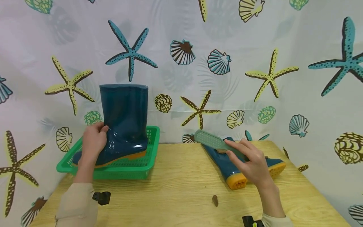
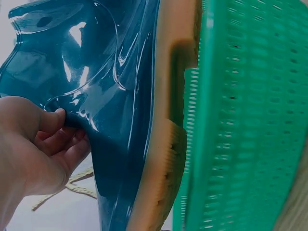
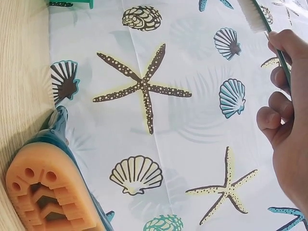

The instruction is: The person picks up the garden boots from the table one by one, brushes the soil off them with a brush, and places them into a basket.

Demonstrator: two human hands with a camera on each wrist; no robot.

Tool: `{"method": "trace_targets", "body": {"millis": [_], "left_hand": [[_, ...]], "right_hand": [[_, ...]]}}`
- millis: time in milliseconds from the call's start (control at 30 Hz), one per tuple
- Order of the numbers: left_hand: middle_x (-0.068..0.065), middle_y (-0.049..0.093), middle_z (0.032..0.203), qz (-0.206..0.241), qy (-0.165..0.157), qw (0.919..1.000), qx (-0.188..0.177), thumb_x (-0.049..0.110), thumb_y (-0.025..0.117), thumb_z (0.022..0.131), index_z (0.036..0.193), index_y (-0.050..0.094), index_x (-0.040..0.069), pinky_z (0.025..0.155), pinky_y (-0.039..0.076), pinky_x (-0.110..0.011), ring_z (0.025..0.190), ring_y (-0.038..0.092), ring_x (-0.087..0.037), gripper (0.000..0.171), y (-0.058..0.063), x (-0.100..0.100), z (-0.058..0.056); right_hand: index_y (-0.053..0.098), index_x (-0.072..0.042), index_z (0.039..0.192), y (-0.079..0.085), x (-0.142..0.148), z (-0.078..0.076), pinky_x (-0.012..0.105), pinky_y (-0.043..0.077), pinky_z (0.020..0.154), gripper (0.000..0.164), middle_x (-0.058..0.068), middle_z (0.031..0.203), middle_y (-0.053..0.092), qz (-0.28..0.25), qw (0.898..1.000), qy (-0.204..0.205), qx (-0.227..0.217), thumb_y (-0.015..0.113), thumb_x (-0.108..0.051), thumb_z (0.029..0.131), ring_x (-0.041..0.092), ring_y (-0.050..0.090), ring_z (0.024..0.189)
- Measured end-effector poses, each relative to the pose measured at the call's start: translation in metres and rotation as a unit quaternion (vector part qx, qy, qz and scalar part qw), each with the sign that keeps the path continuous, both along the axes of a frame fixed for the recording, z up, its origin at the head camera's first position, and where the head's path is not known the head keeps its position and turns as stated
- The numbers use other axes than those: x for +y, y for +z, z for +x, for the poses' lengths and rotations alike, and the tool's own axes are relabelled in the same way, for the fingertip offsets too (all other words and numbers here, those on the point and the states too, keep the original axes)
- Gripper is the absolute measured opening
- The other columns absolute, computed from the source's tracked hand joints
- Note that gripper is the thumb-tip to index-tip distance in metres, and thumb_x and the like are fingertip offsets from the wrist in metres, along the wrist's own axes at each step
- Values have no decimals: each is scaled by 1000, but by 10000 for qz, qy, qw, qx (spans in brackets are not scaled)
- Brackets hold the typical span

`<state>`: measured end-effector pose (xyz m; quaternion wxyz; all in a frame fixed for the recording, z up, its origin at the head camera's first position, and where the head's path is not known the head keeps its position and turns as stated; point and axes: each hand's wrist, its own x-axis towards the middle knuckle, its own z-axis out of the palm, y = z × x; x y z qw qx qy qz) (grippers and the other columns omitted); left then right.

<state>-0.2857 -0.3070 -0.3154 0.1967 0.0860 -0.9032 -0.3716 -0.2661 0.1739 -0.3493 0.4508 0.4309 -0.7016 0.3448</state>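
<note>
My left hand pinches a shiny dark blue rubber boot at the front of its ankle, thumb on the near side. The boot stands upright over the green plastic basket, toe to the left. In the left wrist view its orange sole lies alongside the basket's slotted wall. My right hand grips a green scrubbing brush by its handle, raised above the table's right side. White bristles show on the brush in the right wrist view.
Below the brush a second blue boot lies on the wooden table, orange heel towards me. Another blue piece with an orange sole lies to its right. A small brown lump sits nearer. A patterned curtain hangs behind.
</note>
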Motion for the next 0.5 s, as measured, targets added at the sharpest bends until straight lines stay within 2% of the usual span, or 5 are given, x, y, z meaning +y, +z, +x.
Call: {"method": "trace_targets", "body": {"millis": [133, 233, 300, 367, 500], "left_hand": [[-33, 50, 140, -344, -238, 9987, -307, 17, 35, 108, 145, 43, -7, 102, 41, -62, 126, 48, -51, 45, -11, 3, -14], [-32, 52, 139, -562, -335, 9963, -558, 16, 35, 108, 145, 44, -5, 82, 51, -54, 109, 59, -47, 44, -16, 9, -23], [-30, 54, 137, -738, -334, 9944, -682, 15, 36, 107, 145, 46, -4, 67, 48, -44, 97, 63, -44, 43, -18, 12, -28], [-29, 54, 138, -847, -342, 9924, -827, 15, 37, 107, 145, 46, -3, 57, 40, -35, 91, 64, -41, 43, -20, 15, -33], [-26, 54, 140, -845, -356, 9896, -1109, 14, 37, 106, 146, 45, -1, 50, 34, -32, 89, 64, -42, 44, -26, 19, -40]], "right_hand": [[72, 7, 107, -1, 1, -1, 16, 23, 54, 45, -1, 70, 47, 24, 10000, -13, -9, 58, -35, 101, 4, 26, 57], [72, 6, 108, -3, 1, -4, 15, 23, 53, 44, -1, 71, 47, 76, 10000, 0, -12, 59, -35, 101, 4, 26, 58], [72, 6, 107, -4, 1, -5, 15, 23, 52, 44, -1, 71, 48, 84, 10000, 13, -24, 59, -35, 101, 4, 26, 58], [72, 7, 108, -6, 2, -6, 15, 23, 52, 44, -1, 71, 48, 70, 10000, 14, -43, 60, -35, 100, 4, 27, 57], [72, 7, 108, -6, 3, -5, 16, 23, 53, 44, 1, 70, 48, 29, 10000, 11, -35, 60, -34, 100, 4, 26, 57]]}}
